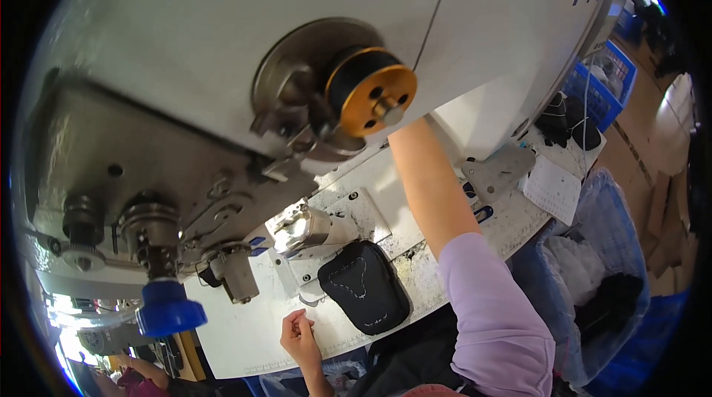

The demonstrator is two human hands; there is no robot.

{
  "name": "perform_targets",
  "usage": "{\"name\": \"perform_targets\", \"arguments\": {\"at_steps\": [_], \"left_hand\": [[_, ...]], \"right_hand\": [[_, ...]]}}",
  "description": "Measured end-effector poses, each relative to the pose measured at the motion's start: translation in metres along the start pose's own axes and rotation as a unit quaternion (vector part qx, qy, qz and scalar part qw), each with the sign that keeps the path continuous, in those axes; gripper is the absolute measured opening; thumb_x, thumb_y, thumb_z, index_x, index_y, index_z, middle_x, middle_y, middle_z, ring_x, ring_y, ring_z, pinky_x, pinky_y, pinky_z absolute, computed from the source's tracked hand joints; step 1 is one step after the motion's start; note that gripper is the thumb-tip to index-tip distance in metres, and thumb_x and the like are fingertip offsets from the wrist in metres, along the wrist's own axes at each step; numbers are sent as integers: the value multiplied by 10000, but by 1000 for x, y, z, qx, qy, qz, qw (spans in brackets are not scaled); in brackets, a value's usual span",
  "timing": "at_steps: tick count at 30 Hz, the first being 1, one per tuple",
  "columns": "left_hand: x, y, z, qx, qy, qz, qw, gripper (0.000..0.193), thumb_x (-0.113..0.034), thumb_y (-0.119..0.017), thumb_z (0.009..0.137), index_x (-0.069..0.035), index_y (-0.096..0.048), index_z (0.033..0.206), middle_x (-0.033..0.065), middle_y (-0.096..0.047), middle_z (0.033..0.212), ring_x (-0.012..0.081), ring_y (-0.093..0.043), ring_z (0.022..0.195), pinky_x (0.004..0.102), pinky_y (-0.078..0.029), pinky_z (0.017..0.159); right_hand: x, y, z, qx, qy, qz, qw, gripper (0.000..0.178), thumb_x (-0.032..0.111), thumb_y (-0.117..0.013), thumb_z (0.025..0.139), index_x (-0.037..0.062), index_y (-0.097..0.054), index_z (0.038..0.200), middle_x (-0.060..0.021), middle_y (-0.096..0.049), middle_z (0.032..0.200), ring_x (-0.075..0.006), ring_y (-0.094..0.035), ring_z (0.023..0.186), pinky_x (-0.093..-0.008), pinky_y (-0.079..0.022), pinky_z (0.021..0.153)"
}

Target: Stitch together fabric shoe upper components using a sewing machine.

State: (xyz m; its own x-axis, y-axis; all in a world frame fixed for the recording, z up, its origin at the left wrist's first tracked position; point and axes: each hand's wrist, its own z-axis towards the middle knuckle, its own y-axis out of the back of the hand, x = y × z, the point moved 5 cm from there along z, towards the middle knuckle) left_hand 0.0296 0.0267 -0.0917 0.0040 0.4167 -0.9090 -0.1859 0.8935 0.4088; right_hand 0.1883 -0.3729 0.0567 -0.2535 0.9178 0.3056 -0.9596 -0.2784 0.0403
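My left hand (pixel 298 336) is near the front edge of the white sewing table (pixel 248 341), its fingers curled together; whether anything small is in them is hidden. To its right lies a black padded piece (pixel 368 286) with pale stitch lines, beside the metal base under the sewing head; my hand does not touch it. My right forearm (pixel 426 182) reaches forward across the table and passes behind the large white sewing machine (pixel 475 34). The right hand itself is hidden by the machine body.
Close above hang an orange-and-black thread wheel (pixel 374 97) and a blue knob (pixel 172 309). At the right are a paper sheet (pixel 552 188), black pieces (pixel 567 121), a plastic-lined bin (pixel 623 249) and a blue crate (pixel 597 97). Another person's arm (pixel 148 371) shows at the lower left.
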Motion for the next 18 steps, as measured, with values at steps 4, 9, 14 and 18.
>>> {"name": "perform_targets", "arguments": {"at_steps": [4, 9, 14, 18], "left_hand": [[-2, 0, 1, 10, -7, -13, 1000, 110, -18, -530, 882, 17, -616, 941, 14, -572, 670, 32, -449, 560, 172, -342, 509], [-3, -3, -1, 19, -21, -16, 999, 104, -48, -525, 904, 3, -604, 947, -4, -539, 662, 30, -434, 556, 166, -327, 505], [-20, 9, -11, 30, -5, -138, 990, 107, -24, -521, 891, 24, -598, 947, 34, -565, 672, 70, -500, 584, 186, -393, 537], [-71, -6, -18, 214, 10, -237, 948, 128, 11, -507, 873, 63, -590, 954, 121, -617, 714, 146, -573, 621, 252, -463, 583]], "right_hand": [[-8, 1, 14, 12, 11, 10, 1000, 170, 136, -555, 818, -2, -589, 910, -178, -637, 871, -361, -596, 833, -461, -458, 753], [-20, -6, 35, 27, 24, 25, 999, 173, 139, -558, 818, -2, -588, 913, -178, -638, 871, -360, -597, 831, -461, -459, 751], [16, 25, 15, 134, -120, 114, 977, 233, 177, -605, 806, 8, -563, 959, -171, -641, 875, -346, -614, 797, -440, -478, 717], [70, 99, -64, 300, -204, 75, 929, 453, 248, -712, 758, 16, -500, 1085, -169, -638, 899, -312, -648, 753, -357, -525, 676]]}}
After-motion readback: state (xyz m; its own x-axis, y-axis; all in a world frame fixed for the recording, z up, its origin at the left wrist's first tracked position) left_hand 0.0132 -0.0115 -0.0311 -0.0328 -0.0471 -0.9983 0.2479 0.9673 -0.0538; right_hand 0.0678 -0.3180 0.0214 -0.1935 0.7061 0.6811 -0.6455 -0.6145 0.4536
